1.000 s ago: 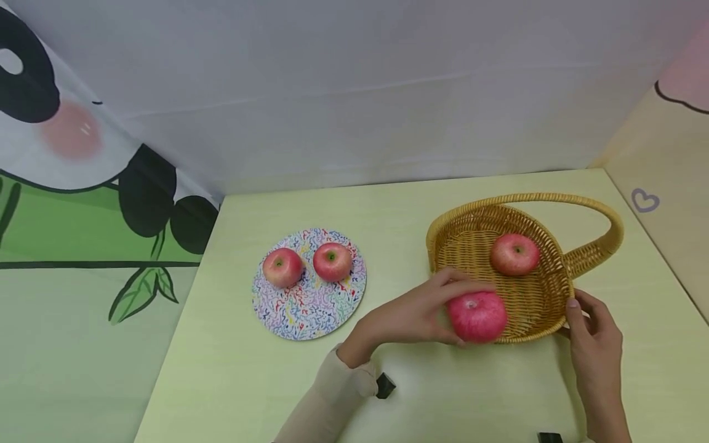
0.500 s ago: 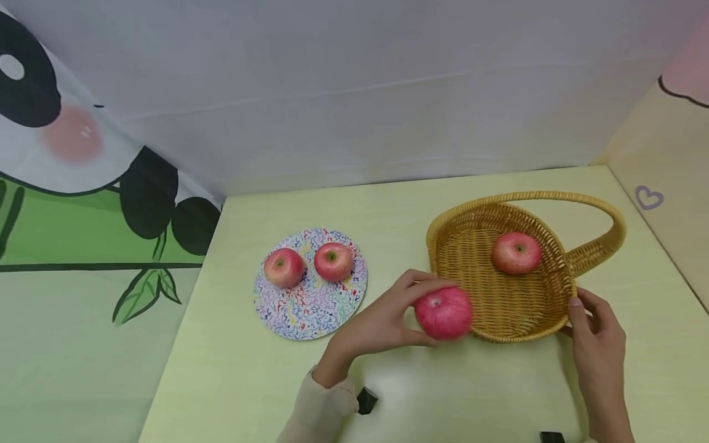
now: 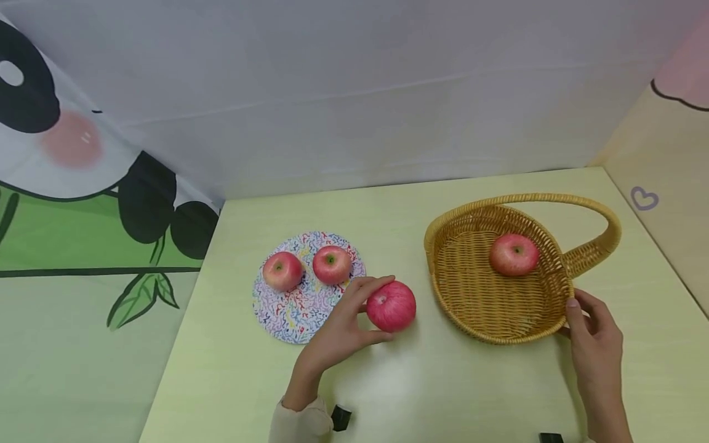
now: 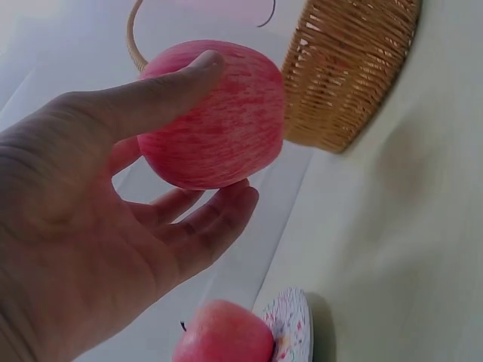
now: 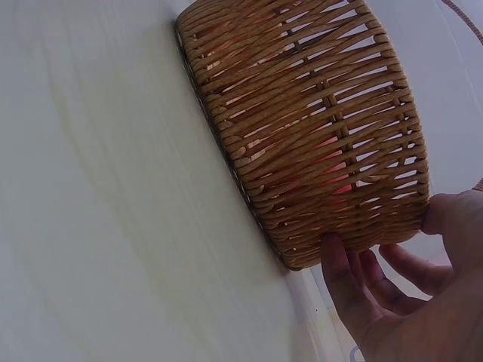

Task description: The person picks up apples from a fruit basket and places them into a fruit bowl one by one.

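Observation:
A pinkish-red apple (image 3: 392, 306) is gripped between the thumb and fingers of my left hand (image 3: 342, 329), off the table between plate and basket. The left wrist view shows the thumb across this apple (image 4: 226, 121) and fingertips beneath it. My right hand (image 3: 595, 344) holds the near right rim of a wicker basket (image 3: 471, 307), thumb at the rim and fingers against the outer wall, as the right wrist view shows on the basket's weave (image 5: 317, 128). One apple (image 3: 514, 254) lies inside the basket. Two more, a left apple (image 3: 283, 271) and a right apple (image 3: 332, 264), sit on a round patterned plate (image 3: 293, 317).
The pale yellow-green table (image 3: 415, 394) meets a whitish cloth backdrop (image 3: 360, 123) at its far edge. The basket's tall arched handle (image 3: 595, 246) leans toward the right. A printed cartoon panel (image 3: 66, 227) stands at the left.
My left hand has carried its apple out from over the basket's near left rim, leftward to beside the plate. The right hand stays on the basket rim.

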`<state>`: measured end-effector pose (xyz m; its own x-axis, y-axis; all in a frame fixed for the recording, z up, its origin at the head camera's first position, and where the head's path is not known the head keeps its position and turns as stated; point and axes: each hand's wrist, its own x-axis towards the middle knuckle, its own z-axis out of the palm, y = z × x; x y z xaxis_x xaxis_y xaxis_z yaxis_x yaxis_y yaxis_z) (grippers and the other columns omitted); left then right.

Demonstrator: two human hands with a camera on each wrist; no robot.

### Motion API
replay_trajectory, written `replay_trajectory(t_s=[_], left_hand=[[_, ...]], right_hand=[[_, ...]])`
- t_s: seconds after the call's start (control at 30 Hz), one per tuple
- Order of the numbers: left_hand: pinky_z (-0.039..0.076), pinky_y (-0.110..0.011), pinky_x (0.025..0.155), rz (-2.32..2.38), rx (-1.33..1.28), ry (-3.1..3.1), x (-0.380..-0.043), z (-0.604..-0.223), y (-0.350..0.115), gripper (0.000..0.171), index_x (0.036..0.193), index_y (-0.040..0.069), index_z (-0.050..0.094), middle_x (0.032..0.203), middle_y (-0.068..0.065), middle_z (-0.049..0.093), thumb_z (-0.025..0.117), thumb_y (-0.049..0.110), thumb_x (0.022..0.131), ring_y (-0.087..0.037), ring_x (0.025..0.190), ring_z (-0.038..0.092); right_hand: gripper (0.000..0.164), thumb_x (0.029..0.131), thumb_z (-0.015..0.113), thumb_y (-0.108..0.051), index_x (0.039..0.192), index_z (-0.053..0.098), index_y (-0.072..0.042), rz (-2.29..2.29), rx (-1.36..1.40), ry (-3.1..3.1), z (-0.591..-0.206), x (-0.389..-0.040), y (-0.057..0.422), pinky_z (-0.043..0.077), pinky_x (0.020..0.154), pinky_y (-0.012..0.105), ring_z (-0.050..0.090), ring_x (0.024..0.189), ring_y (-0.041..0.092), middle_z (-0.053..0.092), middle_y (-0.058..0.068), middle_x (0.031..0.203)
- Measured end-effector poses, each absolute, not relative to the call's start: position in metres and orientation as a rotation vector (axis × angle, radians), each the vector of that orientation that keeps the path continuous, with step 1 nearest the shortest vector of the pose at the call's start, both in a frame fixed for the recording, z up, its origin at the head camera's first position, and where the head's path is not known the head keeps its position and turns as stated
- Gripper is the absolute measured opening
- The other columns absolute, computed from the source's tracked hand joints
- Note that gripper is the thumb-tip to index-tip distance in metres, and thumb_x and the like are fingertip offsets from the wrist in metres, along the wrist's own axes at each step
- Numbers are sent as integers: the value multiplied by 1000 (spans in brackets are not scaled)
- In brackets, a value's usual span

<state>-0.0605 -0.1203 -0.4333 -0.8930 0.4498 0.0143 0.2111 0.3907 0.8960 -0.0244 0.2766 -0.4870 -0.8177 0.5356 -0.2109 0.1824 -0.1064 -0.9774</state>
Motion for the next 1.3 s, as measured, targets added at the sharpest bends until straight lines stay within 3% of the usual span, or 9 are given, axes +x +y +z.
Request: replay_trajectory(t_s=[0.2,0.53,0.87,1.0,1.3], left_hand=[[58,-43,101,1530,506,2512,-57,-439,-140,93,152,39,49,143,4,48,92,7,76,-17,136,50],[59,-35,98,1510,347,2649,-47,-449,-176,96,156,35,46,146,3,47,92,6,77,-20,137,48],[59,-43,96,1466,127,2747,-43,-456,-204,95,155,29,47,145,-3,46,93,6,75,-21,136,47],[58,-38,96,1464,85,2755,-41,-456,-207,94,155,29,48,147,-3,45,93,7,76,-21,136,48],[56,-49,101,1479,31,2743,-42,-458,-212,95,156,26,46,150,-8,42,91,1,76,-27,142,44]], right_hand=[[39,105,63,-22,141,61,-7,2014,-778,-1936,-486,-24,274,56,68,11,66,96,-2,62,-10,120],[39,104,63,-22,140,61,-7,2012,-757,-1939,-486,-24,277,57,68,11,67,95,-2,63,-10,120],[41,104,63,-22,142,60,-7,2041,-739,-1934,-487,-26,279,57,69,12,67,98,-3,62,-10,122],[42,105,63,-22,143,59,-7,2037,-736,-1943,-487,-26,279,57,70,11,67,98,-2,61,-9,122],[39,104,64,-22,140,61,-7,2024,-767,-1927,-487,-23,280,57,68,12,67,95,-3,63,-10,120]])
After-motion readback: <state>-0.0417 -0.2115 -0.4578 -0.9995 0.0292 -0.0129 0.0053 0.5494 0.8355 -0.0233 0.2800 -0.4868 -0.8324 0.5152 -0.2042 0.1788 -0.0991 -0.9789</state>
